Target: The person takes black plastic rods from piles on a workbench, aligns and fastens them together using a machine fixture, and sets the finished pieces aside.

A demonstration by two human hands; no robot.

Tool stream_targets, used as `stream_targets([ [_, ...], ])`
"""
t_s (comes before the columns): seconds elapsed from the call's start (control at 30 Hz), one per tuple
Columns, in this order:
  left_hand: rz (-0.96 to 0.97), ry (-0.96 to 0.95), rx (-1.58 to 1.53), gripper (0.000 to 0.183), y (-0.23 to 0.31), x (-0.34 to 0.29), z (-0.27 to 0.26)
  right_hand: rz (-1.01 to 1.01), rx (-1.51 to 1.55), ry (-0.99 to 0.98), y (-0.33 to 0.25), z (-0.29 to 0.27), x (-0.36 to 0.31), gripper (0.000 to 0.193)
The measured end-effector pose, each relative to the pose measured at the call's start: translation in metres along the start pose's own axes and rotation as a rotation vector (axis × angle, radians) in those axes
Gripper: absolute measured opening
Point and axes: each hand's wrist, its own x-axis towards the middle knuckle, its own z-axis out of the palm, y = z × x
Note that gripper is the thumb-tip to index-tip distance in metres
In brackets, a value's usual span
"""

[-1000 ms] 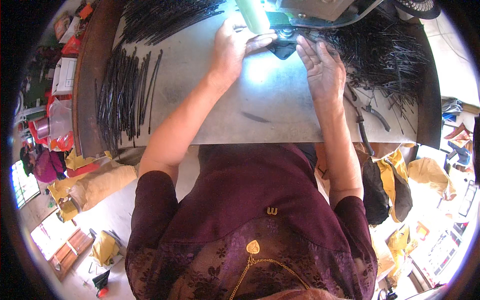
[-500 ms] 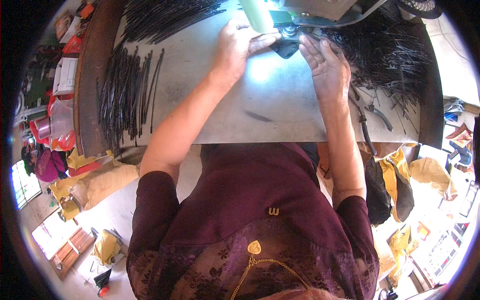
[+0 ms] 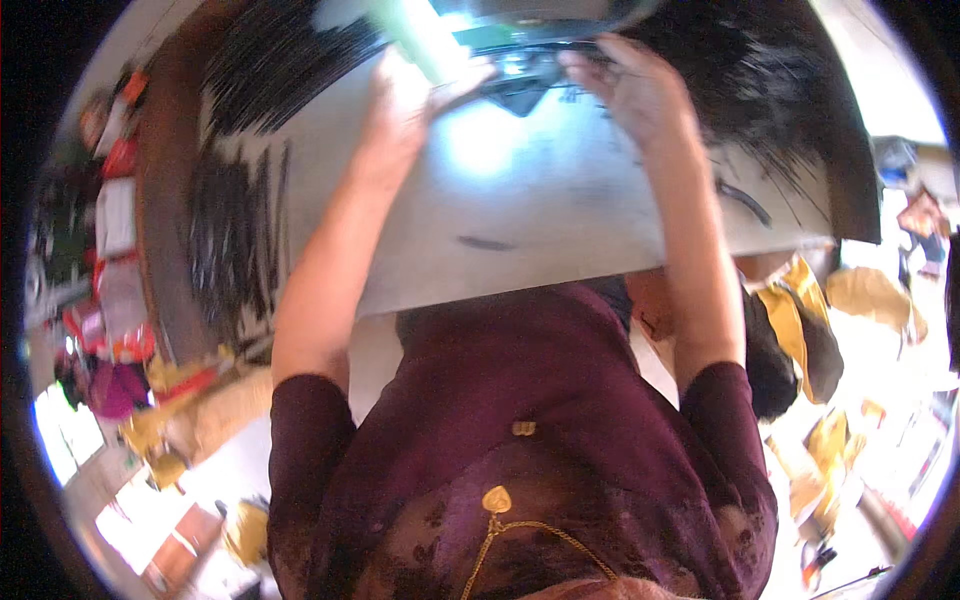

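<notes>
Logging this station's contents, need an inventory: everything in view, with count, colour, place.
Tabletop: one, grey, centre
Strip piles: three, black, upper left, left, right; strips uncountable
Pale tube: one, green-white, top, by the left hand
Angular piece: one, black, between the hands
Curved piece: one, black, right of the right forearm
Dark mark: one, tabletop centre
Pendant: one, gold, on chest
Top: one, maroon, worn
Surrounding clutter: uncountable, mixed colours, both sides, blurred
Hands: two, at the angular piece's left and right; contact unclear
</notes>
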Motion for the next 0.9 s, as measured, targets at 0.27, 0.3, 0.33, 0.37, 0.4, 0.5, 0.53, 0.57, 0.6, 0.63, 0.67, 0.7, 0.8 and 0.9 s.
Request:
stream_targets([
  [0.27, -0.143, 0.238, -0.037, 0.036, 0.008, 0.005, 0.001, -0.068, 0.203, 0.012, 0.000, 0.017, -0.016, 0.023],
  [0.3, -0.162, 0.287, -0.062, 0.034, 0.010, -0.003, 0.021, -0.076, 0.087, 0.032, -0.004, 0.017, -0.026, 0.022],
  [0.33, -0.169, 0.272, -0.064, 0.034, 0.009, -0.004, 0.024, -0.079, -0.026, 0.044, -0.008, 0.019, -0.035, 0.021],
  [0.37, -0.171, 0.273, -0.118, 0.033, 0.008, -0.004, 0.025, -0.181, -0.355, 0.022, -0.009, 0.012, -0.043, 0.021],
  [0.4, -0.169, 0.288, -0.174, 0.032, 0.009, -0.008, 0.023, -0.179, -0.357, 0.025, -0.014, 0.004, -0.051, 0.021],
  [0.5, -0.195, 0.333, -0.158, 0.024, 0.020, -0.015, 0.010, -0.596, -1.329, 0.321, -0.047, -0.040, -0.077, 0.019],
  [0.53, -0.193, 0.373, -0.111, 0.022, 0.024, -0.015, 0.005, -0.702, -1.484, 0.445, -0.061, -0.063, -0.083, 0.019],
  [0.57, -0.147, 0.328, -0.139, 0.020, 0.024, -0.017, 0.002, -0.707, -1.664, 0.525, -0.075, -0.086, -0.089, 0.017],
  [0.6, -0.144, 0.334, -0.139, 0.020, 0.026, -0.020, 0.002, -0.706, -1.843, 0.611, -0.086, -0.107, -0.096, 0.017],
  [0.63, -0.172, 0.354, -0.115, 0.019, 0.027, -0.022, 0.003, -0.637, -1.961, 0.638, -0.095, -0.125, -0.103, 0.017],
  [0.67, -0.201, 0.372, -0.091, 0.018, 0.029, -0.022, 0.005, -0.563, -2.077, 0.667, -0.100, -0.136, -0.107, 0.019],
  [0.7, -0.214, 0.380, -0.039, 0.019, 0.031, -0.023, 0.014, -0.565, -2.081, 0.669, -0.102, -0.143, -0.109, 0.019],
  [0.8, -0.248, 0.358, 0.004, 0.021, 0.031, -0.026, 0.028, -0.590, -2.172, 0.586, -0.102, -0.152, -0.111, 0.023],
  [0.9, -0.276, 0.389, 0.007, 0.024, 0.030, -0.027, 0.027, -0.653, -2.276, 0.377, -0.102, -0.151, -0.110, 0.028],
])
